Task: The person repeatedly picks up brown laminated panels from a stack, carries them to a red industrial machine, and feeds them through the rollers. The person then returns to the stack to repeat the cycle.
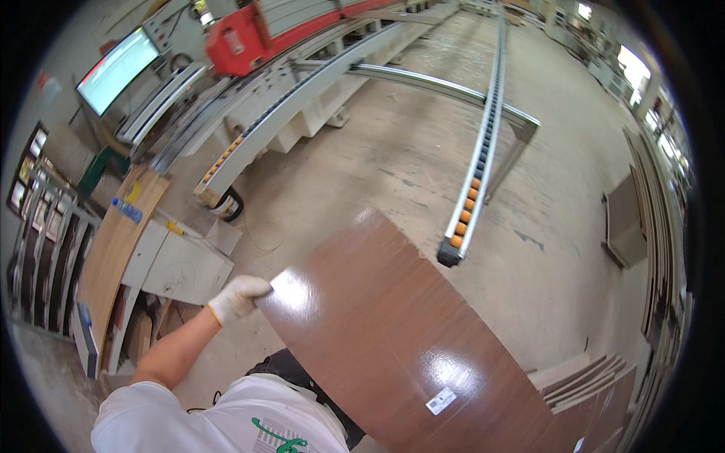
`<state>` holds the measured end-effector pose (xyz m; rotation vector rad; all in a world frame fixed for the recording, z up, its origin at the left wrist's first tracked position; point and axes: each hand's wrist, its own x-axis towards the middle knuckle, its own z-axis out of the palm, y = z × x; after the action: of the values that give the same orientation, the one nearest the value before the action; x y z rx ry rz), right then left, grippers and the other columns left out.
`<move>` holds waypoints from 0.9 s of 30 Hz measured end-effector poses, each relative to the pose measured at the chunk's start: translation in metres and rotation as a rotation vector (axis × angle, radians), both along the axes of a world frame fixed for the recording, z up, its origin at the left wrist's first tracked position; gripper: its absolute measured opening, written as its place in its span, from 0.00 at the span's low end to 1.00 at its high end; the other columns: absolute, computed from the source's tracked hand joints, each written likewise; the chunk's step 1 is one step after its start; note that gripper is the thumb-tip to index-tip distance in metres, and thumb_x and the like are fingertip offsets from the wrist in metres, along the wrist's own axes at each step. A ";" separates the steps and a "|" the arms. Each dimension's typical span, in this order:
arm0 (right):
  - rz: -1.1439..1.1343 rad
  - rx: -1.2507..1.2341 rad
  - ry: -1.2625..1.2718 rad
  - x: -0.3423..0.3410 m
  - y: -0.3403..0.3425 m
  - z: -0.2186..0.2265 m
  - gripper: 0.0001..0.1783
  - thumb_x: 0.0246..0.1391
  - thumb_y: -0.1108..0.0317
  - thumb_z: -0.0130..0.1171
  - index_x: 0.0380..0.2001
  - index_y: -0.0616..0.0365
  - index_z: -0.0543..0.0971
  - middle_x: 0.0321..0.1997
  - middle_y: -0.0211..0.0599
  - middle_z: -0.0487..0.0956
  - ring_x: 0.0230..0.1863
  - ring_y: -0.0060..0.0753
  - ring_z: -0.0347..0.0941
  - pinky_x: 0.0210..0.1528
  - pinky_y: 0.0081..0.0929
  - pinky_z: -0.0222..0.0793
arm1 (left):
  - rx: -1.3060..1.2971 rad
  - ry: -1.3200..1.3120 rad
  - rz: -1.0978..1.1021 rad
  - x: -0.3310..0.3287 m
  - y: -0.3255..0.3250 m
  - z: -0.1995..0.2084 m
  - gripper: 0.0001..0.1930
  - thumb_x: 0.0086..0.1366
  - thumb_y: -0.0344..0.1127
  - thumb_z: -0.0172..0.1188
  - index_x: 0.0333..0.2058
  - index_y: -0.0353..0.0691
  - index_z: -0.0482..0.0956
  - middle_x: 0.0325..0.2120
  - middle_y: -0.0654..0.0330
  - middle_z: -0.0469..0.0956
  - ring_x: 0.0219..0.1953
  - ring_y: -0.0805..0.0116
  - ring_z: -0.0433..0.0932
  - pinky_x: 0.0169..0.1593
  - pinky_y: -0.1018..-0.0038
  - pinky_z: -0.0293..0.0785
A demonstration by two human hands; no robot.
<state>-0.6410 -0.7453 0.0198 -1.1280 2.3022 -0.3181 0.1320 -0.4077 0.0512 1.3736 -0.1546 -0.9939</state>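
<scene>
A large glossy brown wood-grain panel (377, 317) slants across the space in front of me, its lower end running out of the picture. My left hand (240, 297), in a white glove, is closed on the panel's left edge near its far corner. A small white label (441, 401) is stuck on the panel's face, and overhead light glares off the surface. My right hand is not visible.
Ahead, a roller rail (474, 177) with orange and black rollers ends just beyond the panel; a second rail (242, 143) runs beside a red machine (238, 43). A wooden desk (124, 257) stands left, under a lit screen (118, 69). Stacked boards (593, 392) lean at right.
</scene>
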 end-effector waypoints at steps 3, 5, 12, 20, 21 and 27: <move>-0.130 -0.019 -0.141 0.089 0.050 0.004 0.47 0.79 0.35 0.48 0.65 0.81 0.77 0.65 0.61 0.82 0.60 0.55 0.79 0.67 0.47 0.75 | -0.186 -0.011 0.228 0.051 0.024 0.006 0.12 0.71 0.35 0.71 0.46 0.33 0.89 0.45 0.56 0.90 0.49 0.60 0.87 0.61 0.57 0.81; -0.160 -0.092 -0.230 0.156 0.078 0.007 0.47 0.79 0.36 0.48 0.66 0.80 0.76 0.67 0.60 0.81 0.62 0.55 0.78 0.68 0.46 0.73 | -0.223 -0.026 0.382 0.087 0.033 0.005 0.13 0.73 0.36 0.69 0.51 0.34 0.87 0.52 0.54 0.88 0.55 0.59 0.86 0.66 0.55 0.78; -0.103 -0.353 -0.475 0.419 0.160 0.055 0.46 0.79 0.38 0.50 0.71 0.78 0.72 0.73 0.59 0.76 0.67 0.54 0.74 0.74 0.46 0.69 | -0.586 -0.014 0.605 0.285 0.047 0.015 0.19 0.79 0.40 0.64 0.61 0.35 0.83 0.60 0.53 0.84 0.64 0.59 0.81 0.70 0.61 0.76; 0.116 -0.214 -0.833 0.702 0.151 0.115 0.33 0.74 0.51 0.64 0.62 0.77 0.80 0.66 0.52 0.80 0.62 0.49 0.76 0.68 0.49 0.74 | -0.515 0.101 0.699 0.552 0.125 0.036 0.21 0.76 0.50 0.69 0.56 0.40 0.86 0.55 0.56 0.88 0.55 0.58 0.87 0.59 0.57 0.85; 0.116 -0.181 -0.886 0.732 0.146 0.107 0.33 0.73 0.51 0.64 0.59 0.77 0.81 0.63 0.52 0.81 0.60 0.48 0.77 0.66 0.48 0.74 | -0.482 0.087 0.742 0.575 0.131 0.030 0.21 0.75 0.51 0.69 0.56 0.40 0.86 0.54 0.56 0.88 0.54 0.58 0.87 0.58 0.57 0.86; 0.266 -0.117 -1.127 0.882 0.119 0.050 0.22 0.72 0.56 0.65 0.50 0.69 0.84 0.49 0.40 0.83 0.51 0.41 0.78 0.57 0.44 0.75 | -0.428 0.109 0.902 0.656 0.129 -0.009 0.23 0.75 0.47 0.70 0.61 0.42 0.81 0.54 0.53 0.87 0.53 0.52 0.87 0.57 0.49 0.86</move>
<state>0.2412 -0.6263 0.0697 -0.9221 1.1458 -0.7523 0.7883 -0.2789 0.0427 0.8357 0.3042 -0.2443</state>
